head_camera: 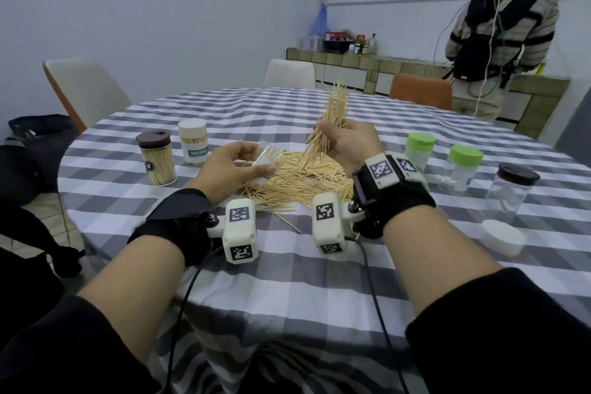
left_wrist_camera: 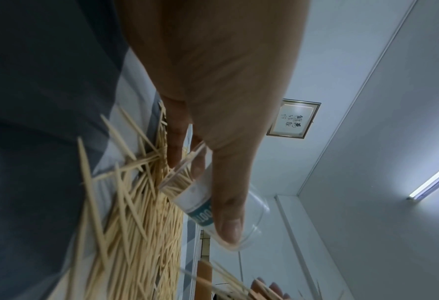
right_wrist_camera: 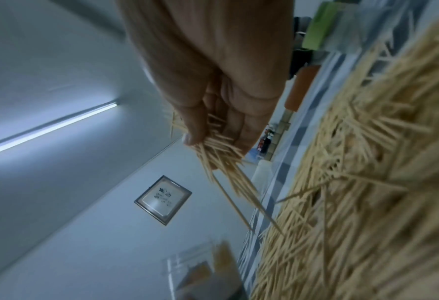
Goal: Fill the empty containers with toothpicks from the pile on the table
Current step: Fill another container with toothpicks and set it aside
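A tilted clear container [head_camera: 267,160] is gripped by the left hand [head_camera: 228,169]; a toothpick bundle [head_camera: 329,118] is clenched in the right hand [head_camera: 350,144], above the pile [head_camera: 297,182].

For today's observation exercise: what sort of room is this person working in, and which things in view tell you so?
Probably a home dining room or kitchen-diner. A round table with a checked cloth has dining chairs around it, and a tiled counter along the back wall carries bottles and food packets.

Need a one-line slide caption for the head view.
Over a toothpick pile, the left hand tilts a clear container while the right hand grips a bundle of toothpicks.
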